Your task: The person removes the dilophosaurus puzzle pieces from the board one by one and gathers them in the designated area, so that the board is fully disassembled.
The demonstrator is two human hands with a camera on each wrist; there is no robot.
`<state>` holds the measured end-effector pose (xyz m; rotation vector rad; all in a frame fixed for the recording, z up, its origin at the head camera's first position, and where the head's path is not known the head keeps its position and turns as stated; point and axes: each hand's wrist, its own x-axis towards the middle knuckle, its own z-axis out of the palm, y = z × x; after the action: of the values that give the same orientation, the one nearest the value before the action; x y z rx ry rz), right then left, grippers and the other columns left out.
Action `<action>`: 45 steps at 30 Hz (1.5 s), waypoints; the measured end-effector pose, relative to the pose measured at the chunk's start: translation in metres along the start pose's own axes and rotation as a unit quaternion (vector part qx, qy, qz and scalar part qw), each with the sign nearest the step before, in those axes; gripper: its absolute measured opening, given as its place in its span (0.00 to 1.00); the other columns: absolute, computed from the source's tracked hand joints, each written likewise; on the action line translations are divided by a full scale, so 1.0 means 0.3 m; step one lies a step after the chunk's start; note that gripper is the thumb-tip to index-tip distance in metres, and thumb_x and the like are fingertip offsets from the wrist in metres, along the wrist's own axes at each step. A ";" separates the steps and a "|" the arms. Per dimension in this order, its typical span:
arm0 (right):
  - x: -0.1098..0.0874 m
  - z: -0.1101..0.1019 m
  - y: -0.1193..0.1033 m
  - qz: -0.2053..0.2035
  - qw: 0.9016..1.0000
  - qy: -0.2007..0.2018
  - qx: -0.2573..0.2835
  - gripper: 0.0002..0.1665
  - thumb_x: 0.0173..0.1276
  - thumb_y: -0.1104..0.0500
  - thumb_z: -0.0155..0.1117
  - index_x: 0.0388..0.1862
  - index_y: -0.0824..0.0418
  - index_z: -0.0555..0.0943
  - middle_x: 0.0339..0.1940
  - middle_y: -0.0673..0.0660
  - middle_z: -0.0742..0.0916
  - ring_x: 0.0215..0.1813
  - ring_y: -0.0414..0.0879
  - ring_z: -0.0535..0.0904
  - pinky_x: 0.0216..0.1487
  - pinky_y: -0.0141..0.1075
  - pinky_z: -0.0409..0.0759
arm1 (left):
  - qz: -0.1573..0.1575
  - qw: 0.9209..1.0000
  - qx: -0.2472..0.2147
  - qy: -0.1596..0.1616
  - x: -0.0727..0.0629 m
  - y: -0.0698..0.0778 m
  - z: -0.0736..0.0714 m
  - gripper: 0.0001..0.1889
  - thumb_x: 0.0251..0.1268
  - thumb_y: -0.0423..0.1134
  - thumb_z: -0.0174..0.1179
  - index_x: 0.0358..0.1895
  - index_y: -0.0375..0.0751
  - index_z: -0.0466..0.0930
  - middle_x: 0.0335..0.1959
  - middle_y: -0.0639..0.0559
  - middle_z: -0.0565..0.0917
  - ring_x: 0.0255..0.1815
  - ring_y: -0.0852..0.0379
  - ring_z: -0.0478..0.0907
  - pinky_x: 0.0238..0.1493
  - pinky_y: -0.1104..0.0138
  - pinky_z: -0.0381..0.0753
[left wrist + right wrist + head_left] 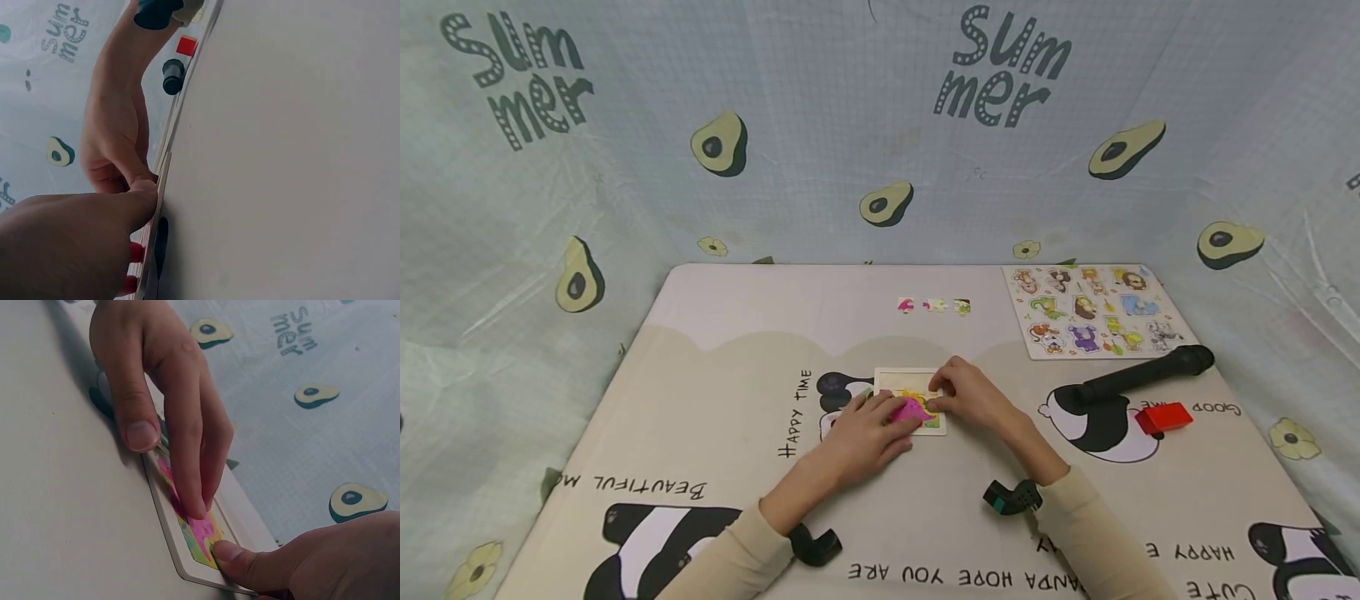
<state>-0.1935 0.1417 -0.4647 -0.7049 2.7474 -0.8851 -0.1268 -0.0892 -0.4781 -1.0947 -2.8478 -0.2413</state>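
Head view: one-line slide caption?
Left hand and right hand at a partly filled puzzle tray, three loose pieces lying beyond it.

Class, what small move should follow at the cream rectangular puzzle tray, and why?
Probably, the right hand should reach for one of the three small, multicoloured jigsaw pieces: they lie loose beyond the tray, whose upper strip looks unfilled.

Animal board (1093, 312): ahead-right of my right hand (976, 396)
Black rod (1138, 377): right of same hand
Red block (1167, 417): right, nearer me
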 end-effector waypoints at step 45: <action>0.006 -0.024 0.024 0.021 0.994 -0.029 0.104 0.04 0.69 0.61 0.66 0.41 0.61 0.83 0.34 0.53 0.86 0.36 0.41 0.78 0.40 0.30 0.77 | -0.019 1.000 -0.003 -0.020 -0.005 0.034 -0.001 0.25 0.74 0.62 0.50 0.71 0.65 0.72 0.72 0.46 0.70 0.77 0.40 0.63 0.74 0.39 0.61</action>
<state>-0.1999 0.1495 -0.4632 -0.6208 2.5612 -1.1039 -0.1189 -0.0828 -0.4767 -1.0604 -2.9073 -0.2320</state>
